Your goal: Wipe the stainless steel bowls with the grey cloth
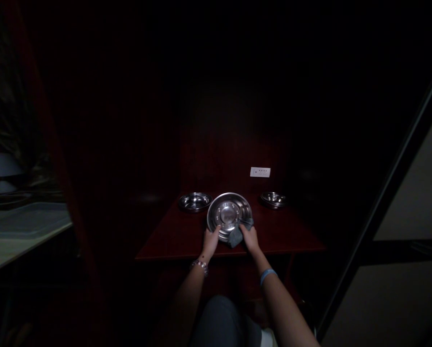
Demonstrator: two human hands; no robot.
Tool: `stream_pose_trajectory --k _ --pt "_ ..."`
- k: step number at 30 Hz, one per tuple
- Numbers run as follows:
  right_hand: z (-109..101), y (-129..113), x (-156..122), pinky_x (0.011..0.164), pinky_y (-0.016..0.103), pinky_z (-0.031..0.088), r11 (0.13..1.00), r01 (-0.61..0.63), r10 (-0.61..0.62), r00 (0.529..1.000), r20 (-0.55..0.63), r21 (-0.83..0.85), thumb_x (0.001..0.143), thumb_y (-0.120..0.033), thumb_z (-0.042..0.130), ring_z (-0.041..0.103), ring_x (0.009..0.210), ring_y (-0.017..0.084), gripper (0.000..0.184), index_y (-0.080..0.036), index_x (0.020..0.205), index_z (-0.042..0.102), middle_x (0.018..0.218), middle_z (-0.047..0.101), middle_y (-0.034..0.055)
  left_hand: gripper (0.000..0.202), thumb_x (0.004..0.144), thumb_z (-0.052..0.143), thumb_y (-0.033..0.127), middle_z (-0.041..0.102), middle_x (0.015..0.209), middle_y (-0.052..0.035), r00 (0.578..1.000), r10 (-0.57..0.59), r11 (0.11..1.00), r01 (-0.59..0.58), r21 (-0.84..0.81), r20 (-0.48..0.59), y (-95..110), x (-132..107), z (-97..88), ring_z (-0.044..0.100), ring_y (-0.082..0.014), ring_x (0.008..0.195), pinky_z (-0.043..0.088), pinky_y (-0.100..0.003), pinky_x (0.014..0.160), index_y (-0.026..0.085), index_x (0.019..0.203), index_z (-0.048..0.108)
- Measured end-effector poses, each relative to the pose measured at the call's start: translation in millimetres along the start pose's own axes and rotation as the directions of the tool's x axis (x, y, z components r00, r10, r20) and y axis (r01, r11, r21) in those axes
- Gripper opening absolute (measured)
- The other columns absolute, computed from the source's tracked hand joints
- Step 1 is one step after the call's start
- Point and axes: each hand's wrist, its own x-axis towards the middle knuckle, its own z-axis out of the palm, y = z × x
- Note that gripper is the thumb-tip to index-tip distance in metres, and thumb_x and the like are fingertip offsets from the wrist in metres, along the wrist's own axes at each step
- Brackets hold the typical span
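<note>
Steel bowl (228, 214) gripped in our left hand (210, 240), grey cloth (235, 237) pinched against it by our right hand (250, 237), likely wiping; next stroke needs steady rim hold.

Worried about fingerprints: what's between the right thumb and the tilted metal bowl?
In the head view, a grey cloth lies between the thumb of the right hand and the metal bowl.
</note>
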Motion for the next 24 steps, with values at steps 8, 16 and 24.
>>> stream_pose_trajectory --k 8,16,24 --pt "-1 1 3 0.084 0.033 0.054 0.999 -0.023 0.024 0.999 -0.033 0.042 0.074 -0.051 0.062 0.071 0.097 0.027 0.043 -0.015 0.094 0.075 0.097 0.077 0.0085 0.055 0.080 0.068 0.039 0.059 0.139 -0.0132 0.981 0.105 0.992 -0.093 -0.082 0.163 9 -7 0.3 0.053 -0.0246 0.130 0.033 -0.040 0.116 0.016 0.128 0.058" --pt "-3 -3 2 0.092 0.036 0.054 0.969 0.011 0.019 0.993 -0.117 0.247 0.075 -0.053 0.063 0.068 0.108 0.027 0.056 -0.012 0.111 0.071 0.115 0.073 0.0105 0.066 0.076 0.072 0.038 0.058 0.139 -0.0135 0.936 0.047 0.997 -0.026 -0.066 0.350 19 -15 6.4 0.055 -0.0225 0.128 0.037 -0.039 0.113 0.018 0.134 0.049" --pt "-1 2 4 0.096 0.039 0.052 0.975 0.027 -0.018 0.999 -0.040 0.221 0.075 -0.051 0.065 0.067 0.110 0.029 0.054 -0.013 0.113 0.070 0.115 0.073 0.0106 0.043 0.075 0.070 0.043 0.067 0.127 -0.0129 0.927 0.053 0.996 -0.073 0.040 0.372 5 -7 7.6 0.053 -0.0260 0.131 0.027 -0.042 0.118 0.018 0.110 0.071"
